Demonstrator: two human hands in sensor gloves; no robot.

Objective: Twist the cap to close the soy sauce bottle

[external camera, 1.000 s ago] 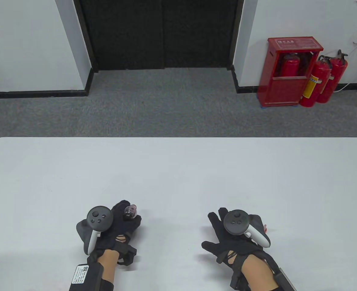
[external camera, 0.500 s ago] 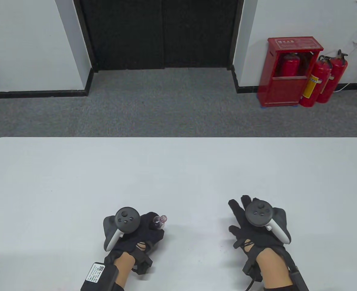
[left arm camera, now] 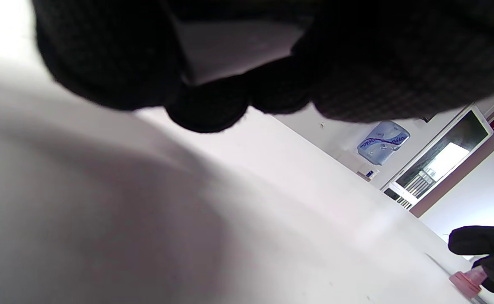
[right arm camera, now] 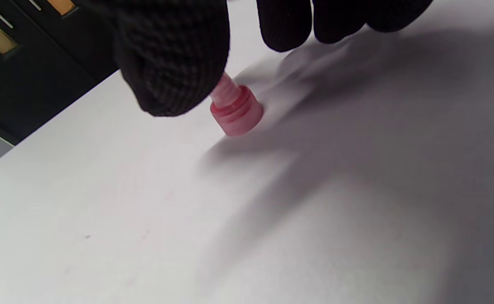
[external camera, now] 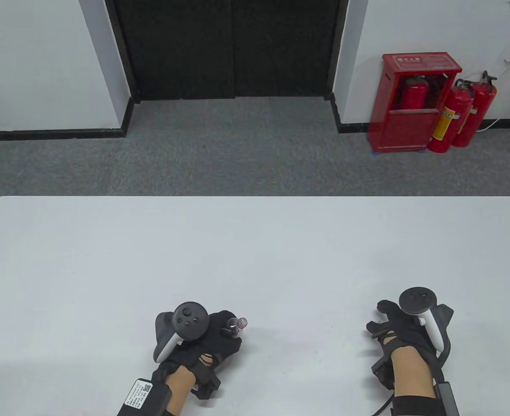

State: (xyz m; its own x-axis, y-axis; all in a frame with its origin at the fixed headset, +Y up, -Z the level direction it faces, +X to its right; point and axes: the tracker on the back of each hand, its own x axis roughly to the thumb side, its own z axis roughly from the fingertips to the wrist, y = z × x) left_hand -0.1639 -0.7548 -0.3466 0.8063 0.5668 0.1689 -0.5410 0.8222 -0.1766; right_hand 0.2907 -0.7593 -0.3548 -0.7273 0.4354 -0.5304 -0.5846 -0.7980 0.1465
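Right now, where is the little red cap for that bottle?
The red cap stands on the white table near its front right, under the right hand; in the right wrist view a gloved fingertip is at its top. The left hand holds the bottle.

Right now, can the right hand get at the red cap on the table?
Probably yes: the right hand is right over the red cap, its fingers at the spout, with nothing between them on the table.
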